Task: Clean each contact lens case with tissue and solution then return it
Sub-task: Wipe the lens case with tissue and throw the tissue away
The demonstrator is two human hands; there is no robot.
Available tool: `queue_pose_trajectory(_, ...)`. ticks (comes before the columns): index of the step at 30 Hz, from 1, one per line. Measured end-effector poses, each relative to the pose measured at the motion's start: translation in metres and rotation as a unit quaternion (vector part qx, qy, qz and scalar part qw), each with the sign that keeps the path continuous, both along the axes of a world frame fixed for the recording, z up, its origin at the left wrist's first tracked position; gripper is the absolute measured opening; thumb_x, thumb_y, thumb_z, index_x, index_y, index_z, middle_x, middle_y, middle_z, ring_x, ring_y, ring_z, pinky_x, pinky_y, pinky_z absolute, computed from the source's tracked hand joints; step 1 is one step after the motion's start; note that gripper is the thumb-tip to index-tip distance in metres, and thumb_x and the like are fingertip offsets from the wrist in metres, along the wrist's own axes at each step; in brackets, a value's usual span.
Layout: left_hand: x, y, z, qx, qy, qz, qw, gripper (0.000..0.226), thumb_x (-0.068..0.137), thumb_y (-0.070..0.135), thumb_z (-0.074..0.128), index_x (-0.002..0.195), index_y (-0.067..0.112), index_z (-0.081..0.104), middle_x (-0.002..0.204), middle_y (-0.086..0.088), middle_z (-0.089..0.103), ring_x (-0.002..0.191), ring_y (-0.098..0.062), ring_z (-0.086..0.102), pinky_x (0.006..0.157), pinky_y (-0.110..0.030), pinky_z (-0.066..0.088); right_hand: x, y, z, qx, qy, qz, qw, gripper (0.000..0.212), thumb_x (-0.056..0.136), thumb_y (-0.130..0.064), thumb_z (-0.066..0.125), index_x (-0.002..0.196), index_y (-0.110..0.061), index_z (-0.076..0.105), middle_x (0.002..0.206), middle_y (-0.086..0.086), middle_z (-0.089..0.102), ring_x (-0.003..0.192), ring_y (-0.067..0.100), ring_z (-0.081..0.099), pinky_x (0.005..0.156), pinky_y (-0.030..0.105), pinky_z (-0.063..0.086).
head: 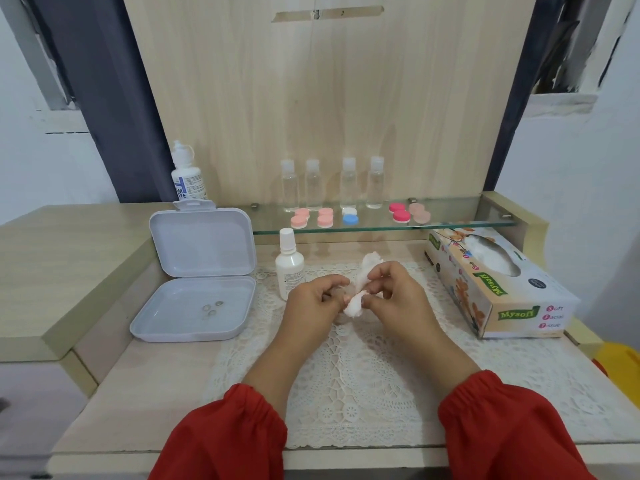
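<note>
Hands: above a lace mat (346, 375), the left hand (311, 299) pinches a small clear piece, seemingly a contact lens case (341, 292), largely hidden by the fingers; the right hand (394, 292) grips a crumpled white tissue (360, 296) pressed against it.
Solution: a small white bottle (289, 271) stands on the mat just left of the hands; a larger bottle (186, 174) stands behind the open box.
Shelf: a glass shelf (467, 220) carries four clear bottles (332, 185) and, in front of them, pink, white-and-blue and red lens cases (349, 216).
Left: an open white plastic box (194, 306) holds a few small round objects.
Right: a tissue box (498, 292) lies near the right hand.
</note>
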State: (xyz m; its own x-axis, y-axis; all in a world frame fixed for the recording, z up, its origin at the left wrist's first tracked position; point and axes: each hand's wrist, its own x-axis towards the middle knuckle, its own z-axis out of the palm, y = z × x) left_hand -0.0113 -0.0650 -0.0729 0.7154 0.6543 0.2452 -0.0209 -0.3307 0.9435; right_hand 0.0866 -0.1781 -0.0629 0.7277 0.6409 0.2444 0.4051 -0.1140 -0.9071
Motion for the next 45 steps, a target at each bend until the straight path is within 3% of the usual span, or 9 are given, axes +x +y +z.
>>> queue_pose_trajectory(5,0.0,0.004,-0.003,0.026,0.039,-0.001,0.999,0.02,0.086,0.01,0.068,0.099,0.026,0.068,0.073,0.003,0.059,0.062,-0.005,0.056,0.064,-0.016,0.048,0.007,-0.004,0.009,0.176,0.162,-0.013,0.971,0.029,0.085,0.005,0.064,0.104,-0.015,0.058,0.068,-0.002,0.065,0.065,0.003,0.066,0.066,0.016,0.051)
queue_pose_trajectory(9,0.001,0.004,-0.007,0.081,0.081,-0.018,0.993,0.026,0.084,0.013,0.071,0.109,0.021,0.071,0.087,0.009,0.06,0.079,-0.003,0.056,0.077,-0.014,0.047,0.015,-0.005,0.009,0.272,0.254,-0.06,0.926,0.028,0.086,0.005,0.064,0.103,-0.016,0.058,0.078,0.003,0.064,0.074,0.011,0.066,0.078,0.034,0.057)
queue_pose_trajectory(12,0.004,0.006,-0.009,0.141,0.118,-0.009,0.983,0.032,0.081,0.017,0.075,0.113,0.018,0.07,0.095,0.011,0.051,0.094,-0.009,0.051,0.086,-0.018,0.041,0.021,-0.005,0.007,0.323,0.285,-0.073,0.9,0.033,0.086,0.009,0.062,0.11,-0.012,0.055,0.085,0.009,0.063,0.075,0.014,0.066,0.071,0.03,0.06)
queue_pose_trajectory(18,0.003,0.006,-0.01,0.159,0.125,-0.004,0.979,0.037,0.079,0.013,0.075,0.116,0.013,0.068,0.093,0.014,0.049,0.089,-0.005,0.048,0.073,-0.003,0.034,0.025,-0.002,0.002,0.311,0.302,-0.064,0.899,0.043,0.088,0.011,0.057,0.126,-0.009,0.053,0.096,0.012,0.065,0.081,0.016,0.065,0.069,0.023,0.058)
queue_pose_trajectory(23,0.002,0.005,-0.01,0.152,0.139,-0.002,0.978,0.046,0.076,0.016,0.078,0.12,0.014,0.065,0.097,0.011,0.049,0.095,-0.009,0.049,0.079,-0.013,0.036,0.019,-0.004,0.004,0.29,0.266,-0.045,0.918,0.03,0.091,0.01,0.046,0.089,-0.009,0.07,0.091,0.004,0.066,0.078,0.014,0.061,0.067,0.023,0.056)
queue_pose_trajectory(31,-0.013,0.0,0.002,0.096,0.056,0.038,0.993,0.037,0.087,0.015,0.067,0.123,0.019,0.062,0.116,0.003,0.057,0.095,-0.002,0.051,0.076,-0.002,0.037,0.01,0.008,0.017,0.235,0.312,-0.062,0.919,0.038,0.079,0.017,0.024,0.059,-0.009,0.044,0.07,0.006,0.046,0.057,0.022,0.043,0.048,0.026,0.036)
queue_pose_trajectory(40,-0.088,0.01,0.032,0.043,-0.009,0.047,0.998,0.021,0.087,0.013,0.069,0.107,0.011,0.07,0.096,-0.003,0.069,0.083,-0.004,0.059,0.074,-0.006,0.044,-0.066,0.033,0.025,0.146,0.288,0.144,0.935,0.014,0.094,0.003,0.048,0.094,-0.002,0.061,0.08,0.009,0.059,0.069,0.016,0.054,0.06,0.023,0.049)
queue_pose_trajectory(43,-0.129,0.018,0.036,0.017,-0.012,0.07,0.997,0.011,0.084,0.02,0.073,0.093,0.016,0.073,0.088,-0.006,0.072,0.08,-0.009,0.063,0.074,-0.022,0.051,-0.102,0.047,0.023,0.125,0.267,0.19,0.936,0.02,0.083,0.002,0.067,0.101,-0.001,0.062,0.087,0.012,0.066,0.072,0.017,0.063,0.065,0.022,0.055)
queue_pose_trajectory(45,-0.16,0.025,0.035,0.01,-0.018,0.104,0.994,0.006,0.082,0.019,0.074,0.082,0.014,0.073,0.068,0.002,0.068,0.064,-0.004,0.06,0.061,-0.019,0.049,-0.13,0.056,0.025,0.116,0.266,0.206,0.934,0.03,0.072,-0.002,0.077,0.099,-0.001,0.062,0.082,0.014,0.067,0.068,0.019,0.067,0.063,0.023,0.057)
